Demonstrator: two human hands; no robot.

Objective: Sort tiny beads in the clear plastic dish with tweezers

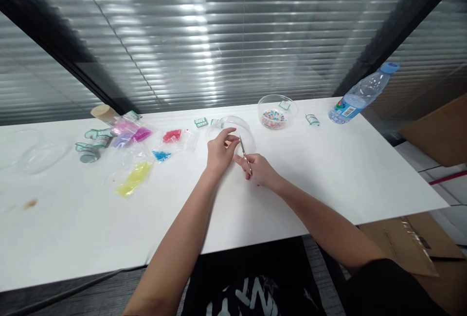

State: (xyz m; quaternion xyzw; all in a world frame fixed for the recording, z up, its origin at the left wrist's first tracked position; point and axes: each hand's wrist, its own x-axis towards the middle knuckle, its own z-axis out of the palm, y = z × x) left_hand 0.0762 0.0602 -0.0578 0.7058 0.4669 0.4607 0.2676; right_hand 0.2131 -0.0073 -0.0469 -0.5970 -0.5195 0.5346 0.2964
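Observation:
My right hand (258,169) grips a small pair of scissors (245,153) by the handles, blades pointing up and away from me. Close to the blade tips, my left hand (221,149) pinches with thumb and fingers together; what lies between them is too small to make out. Both hands are over the near edge of a clear round plastic dish or lid (242,123). Just beyond, to the right, a clear bowl (260,111) holds multicoloured beads (273,119).
Bags of red beads (171,136), blue beads (161,156) and yellow material (134,178) lie to the left, near pink and purple bags (127,130) and spools (87,153). A water bottle (359,94) stands at the back right. Window blinds (219,38) rise behind the white table (175,223).

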